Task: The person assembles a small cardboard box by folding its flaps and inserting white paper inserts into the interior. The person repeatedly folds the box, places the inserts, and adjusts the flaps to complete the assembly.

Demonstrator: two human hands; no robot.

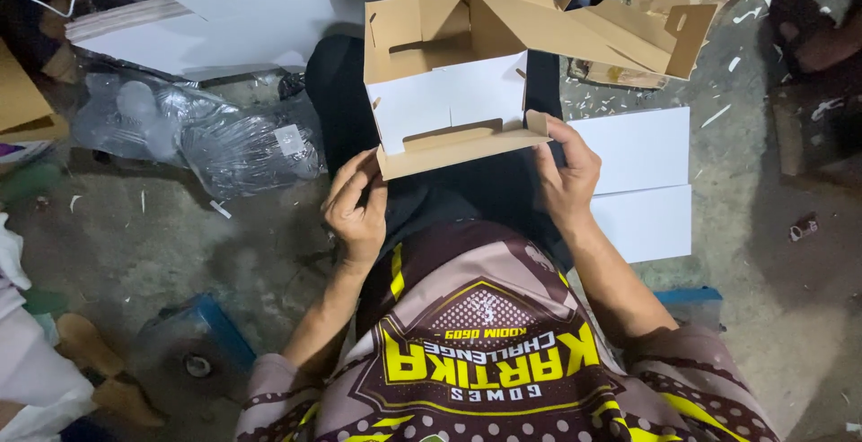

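Observation:
A half-folded cardboard box point(453, 92), white outside and brown inside, rests over my lap with its flaps spread toward the far side. My left hand point(356, 204) pinches the near-left corner of its front flap. My right hand point(566, 173) grips the near-right corner, thumb on the small tab. Both hands hold the box just above my dark trousers.
Flat white box blanks point(642, 182) lie on the concrete to my right, and a stack of white sheets point(215, 16) sits at the far left. A clear plastic bag point(224, 141) lies left of my knee. Someone else's sandalled foot point(813, 25) is at the far right.

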